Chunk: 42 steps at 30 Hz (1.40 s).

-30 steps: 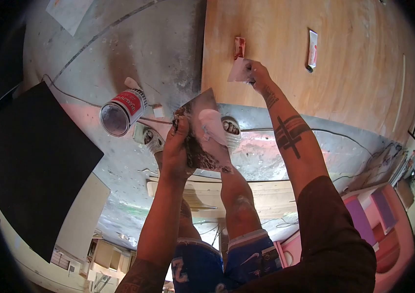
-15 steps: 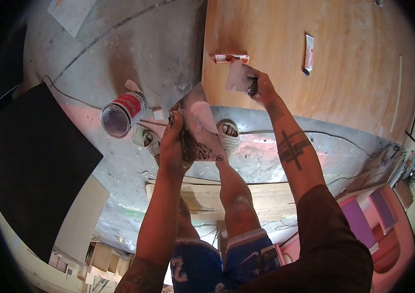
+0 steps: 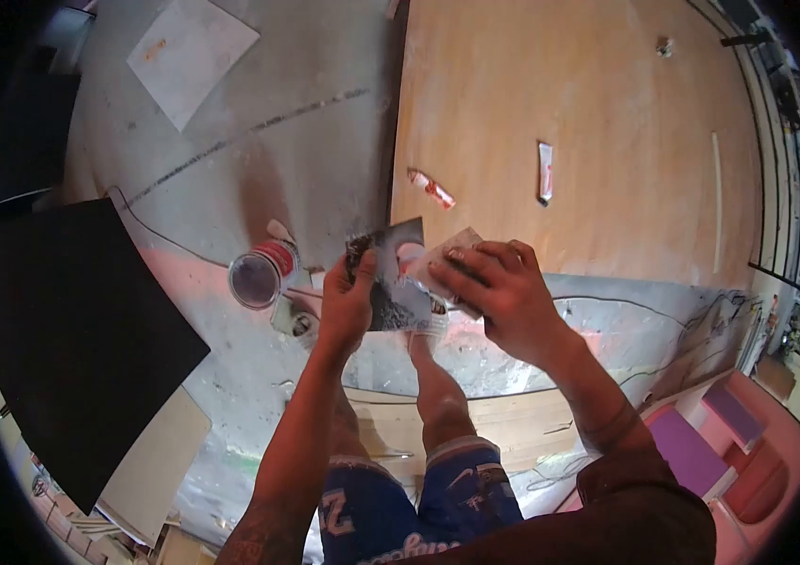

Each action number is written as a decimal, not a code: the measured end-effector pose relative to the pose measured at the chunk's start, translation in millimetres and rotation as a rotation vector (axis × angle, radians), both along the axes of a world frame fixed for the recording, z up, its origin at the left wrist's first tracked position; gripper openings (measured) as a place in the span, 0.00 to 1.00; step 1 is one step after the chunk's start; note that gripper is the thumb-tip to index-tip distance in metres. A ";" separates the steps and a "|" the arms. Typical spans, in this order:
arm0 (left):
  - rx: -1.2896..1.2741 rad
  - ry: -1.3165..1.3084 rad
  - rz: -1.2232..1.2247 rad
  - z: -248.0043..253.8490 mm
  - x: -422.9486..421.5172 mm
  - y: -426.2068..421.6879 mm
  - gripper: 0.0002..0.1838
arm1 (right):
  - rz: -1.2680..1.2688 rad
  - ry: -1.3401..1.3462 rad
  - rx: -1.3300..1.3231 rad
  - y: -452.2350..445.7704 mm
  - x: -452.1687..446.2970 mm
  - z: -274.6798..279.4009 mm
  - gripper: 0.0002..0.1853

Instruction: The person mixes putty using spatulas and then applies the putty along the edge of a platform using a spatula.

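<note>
My left hand (image 3: 348,299) grips a dark flat plate (image 3: 392,299) by its left side, with the thumb on top. A smear of pinkish-white paste (image 3: 409,256) lies on the plate, and dark crust covers parts of its surface. Closed around a thin, flat, pale spreader (image 3: 447,252), my right hand (image 3: 511,292) has its fingers pressed along the blade. The spreader's left edge meets the paste. Beyond my hands, a red-and-white squeeze tube (image 3: 432,188) lies slanted on a wooden panel (image 3: 484,85). A second white-and-red tube (image 3: 546,172) with a black cap lies to its right.
An open can (image 3: 257,281) with a red label stands on the floor left of my hands. A black sheet (image 3: 89,348) is at the left, and a pale square board (image 3: 193,58) lies farther off. A cable (image 3: 597,299) crosses the floor; pink furniture (image 3: 748,461) stands at right.
My right hand has come back from beside the nearer tube and brought the spreader onto the plate. That tube now lies slanted instead of level. The camera view has shifted too.
</note>
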<state>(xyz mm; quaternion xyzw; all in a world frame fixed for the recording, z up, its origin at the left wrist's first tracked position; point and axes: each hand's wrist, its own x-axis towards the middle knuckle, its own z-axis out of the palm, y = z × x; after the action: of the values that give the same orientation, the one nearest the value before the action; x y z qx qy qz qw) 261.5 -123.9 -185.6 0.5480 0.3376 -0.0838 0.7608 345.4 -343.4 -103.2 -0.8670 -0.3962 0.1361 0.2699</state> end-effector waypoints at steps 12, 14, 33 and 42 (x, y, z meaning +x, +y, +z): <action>0.116 -0.140 -0.209 212.2 -64.2 33.9 0.15 | 0.150 -0.157 -0.388 27.7 -96.3 243.9 0.24; 0.000 -0.202 -0.180 242.6 -82.0 29.7 0.15 | 0.019 -0.203 -0.306 25.8 -132.4 289.5 0.23; -0.745 0.142 -0.730 419.0 -155.0 -113.0 0.16 | -0.990 -0.584 -0.042 -84.7 -406.8 383.4 0.33; -0.712 0.237 -0.954 457.6 -239.2 -323.5 0.15 | -1.316 -0.591 -0.179 -258.6 -506.5 334.5 0.43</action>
<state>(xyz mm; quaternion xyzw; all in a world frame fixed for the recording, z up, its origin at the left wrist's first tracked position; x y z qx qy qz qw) 22.3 -447.4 272.1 0.3374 0.0881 -0.5839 0.7331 -161.1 -602.0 231.3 -0.9451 0.1639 -0.2623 0.1056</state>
